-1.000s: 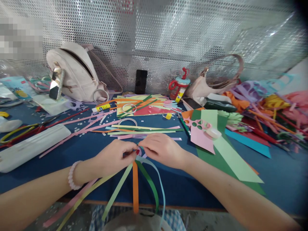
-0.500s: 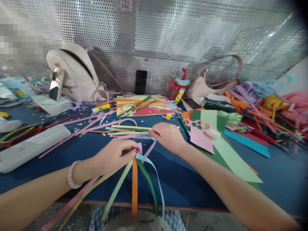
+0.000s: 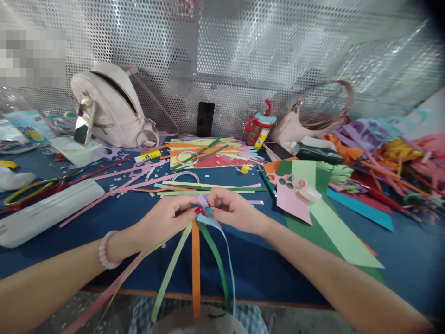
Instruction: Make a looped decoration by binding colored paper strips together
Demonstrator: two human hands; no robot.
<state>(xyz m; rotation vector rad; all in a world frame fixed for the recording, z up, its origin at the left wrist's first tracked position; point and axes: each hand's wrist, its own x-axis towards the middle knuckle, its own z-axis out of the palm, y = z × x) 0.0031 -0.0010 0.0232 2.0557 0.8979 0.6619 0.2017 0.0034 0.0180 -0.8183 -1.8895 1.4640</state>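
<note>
Pinches the purple paper strip with left hand and right hand together, above the bench; dangles orange paper strip and dark green paper strip below. Seems to be fitting strip ends together; probably calls for a firm pinch and careful alignment.

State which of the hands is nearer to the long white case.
Left. The left hand is to the right of the long white case, apart from it; the right hand is farther right, beyond the left hand, both at the paper strips.
</note>
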